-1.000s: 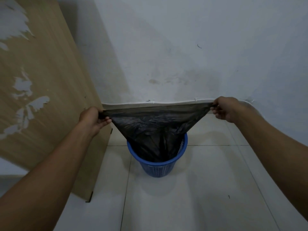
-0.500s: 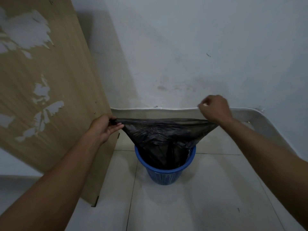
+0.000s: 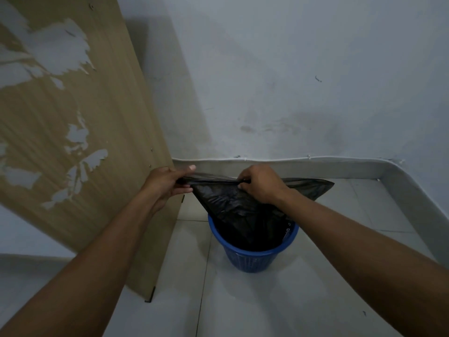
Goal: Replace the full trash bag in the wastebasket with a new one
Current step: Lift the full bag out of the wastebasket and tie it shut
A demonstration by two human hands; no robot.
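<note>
A black trash bag hangs with its lower part inside a blue mesh wastebasket on the tiled floor. My left hand grips the left end of the bag's top edge. My right hand pinches the same edge near its middle, knuckles up. The stretch of edge between my hands is pulled taut and closed. The bag's right corner sticks out loose past my right wrist. What lies inside the bag is hidden.
A wooden panel with peeling veneer leans at the left, its foot close beside the basket. A white wall with a low skirting runs behind and curves round at the right. Bare floor tiles lie in front of the basket.
My right hand has slid left along the bag's top edge, from the right corner to near the middle, close to my left hand. The view has tilted downward.
</note>
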